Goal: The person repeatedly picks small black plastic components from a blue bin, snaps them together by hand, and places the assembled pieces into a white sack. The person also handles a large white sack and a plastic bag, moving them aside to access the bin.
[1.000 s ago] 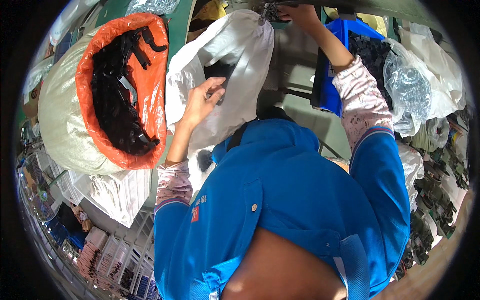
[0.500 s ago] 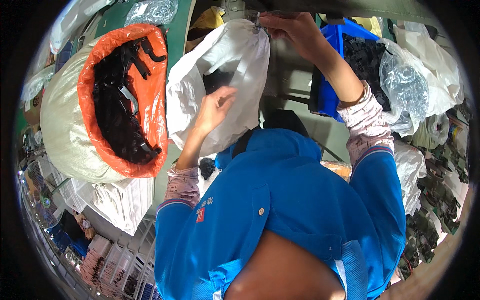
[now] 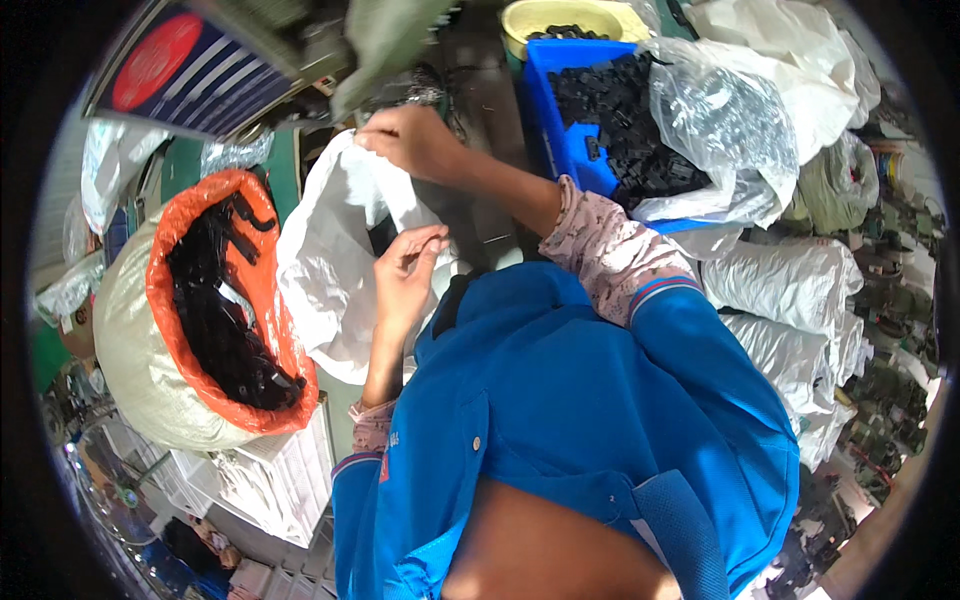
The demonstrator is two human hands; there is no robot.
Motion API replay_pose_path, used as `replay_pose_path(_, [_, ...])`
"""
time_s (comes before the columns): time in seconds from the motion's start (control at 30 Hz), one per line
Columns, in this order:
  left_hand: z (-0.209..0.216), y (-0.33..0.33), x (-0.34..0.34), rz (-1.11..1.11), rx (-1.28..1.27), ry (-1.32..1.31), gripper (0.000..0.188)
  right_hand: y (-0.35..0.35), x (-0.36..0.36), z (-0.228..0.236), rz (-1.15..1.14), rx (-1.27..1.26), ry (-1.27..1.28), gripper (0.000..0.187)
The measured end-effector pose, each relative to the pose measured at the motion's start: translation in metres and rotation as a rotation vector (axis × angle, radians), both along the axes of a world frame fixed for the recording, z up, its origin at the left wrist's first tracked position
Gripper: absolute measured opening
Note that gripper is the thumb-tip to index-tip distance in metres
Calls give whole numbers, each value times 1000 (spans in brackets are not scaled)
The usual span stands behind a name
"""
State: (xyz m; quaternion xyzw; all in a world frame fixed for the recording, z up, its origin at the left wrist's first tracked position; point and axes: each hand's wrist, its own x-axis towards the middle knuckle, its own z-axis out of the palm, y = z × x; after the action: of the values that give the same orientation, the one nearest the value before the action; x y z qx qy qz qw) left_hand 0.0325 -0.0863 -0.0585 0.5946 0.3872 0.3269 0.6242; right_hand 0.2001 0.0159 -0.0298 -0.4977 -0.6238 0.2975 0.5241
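A white bag stands in front of me with its mouth open, and something dark shows inside. My right hand is closed at the bag's far rim. Its fingertips meet the edge there, but what they grip is hidden. Just over the near right side of the bag's mouth is my left hand, with thumb and fingers drawn together. Anything between them is too small to make out. To the left, a large pale sack with an orange liner holds many black plastic parts.
At the right, a blue bin holds small black parts, partly under clear plastic. A yellow tub stands behind it. A machine with a dark blue panel overhangs the far left. White sacks lie at the right.
The view has shifted, bringing the machine panel and yellow tub into sight. My right hand has come from beyond the bag's far right corner to its far rim. My left hand stays by the mouth.
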Motion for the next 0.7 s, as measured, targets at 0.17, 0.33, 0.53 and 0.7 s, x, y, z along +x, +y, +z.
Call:
replay_pose_path(0.17, [-6,1,59,-190,13,-53,17,-108,71,18,-326,157,-261,23])
replay_pose_path(0.33, [1,13,132,-381,-88,-42,22,-241,210,55,-802,15,-896,58])
replay_pose_path(0.53, [2,36,303,-429,-645,-236,57,-244,285,41,-742,-98,-1378,74])
replay_pose_path(0.7, [18,38,387,-393,-560,-116,50,-242,304,37,-703,-85,-1216,74])
